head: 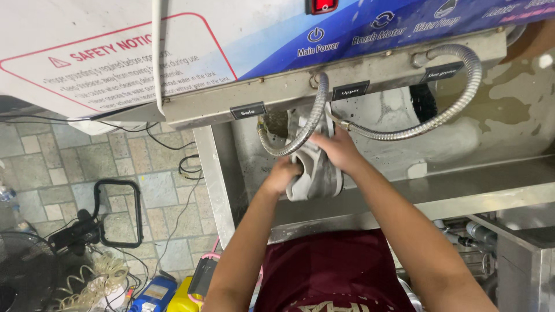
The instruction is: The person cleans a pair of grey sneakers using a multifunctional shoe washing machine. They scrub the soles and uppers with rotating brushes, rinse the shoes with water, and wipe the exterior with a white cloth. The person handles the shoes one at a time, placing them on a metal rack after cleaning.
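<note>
Grey shoe (315, 167) clasped by left hand (281, 175) and right hand (340, 149), beneath black rectangular labels (350, 91).

Single head view here, looking steeply down from close above, facing the machine (347, 75) ahead (tiled floor (58, 162) off left).

The shoe (315, 167) is pale grey, and the flexible hose (404, 130) is shiny silver. The machine panel (370, 29) is blue and white with a red switch (321, 6); the shirt (332, 268) is maroon, above a floor (115, 173) of grey-beige tiles.
</note>
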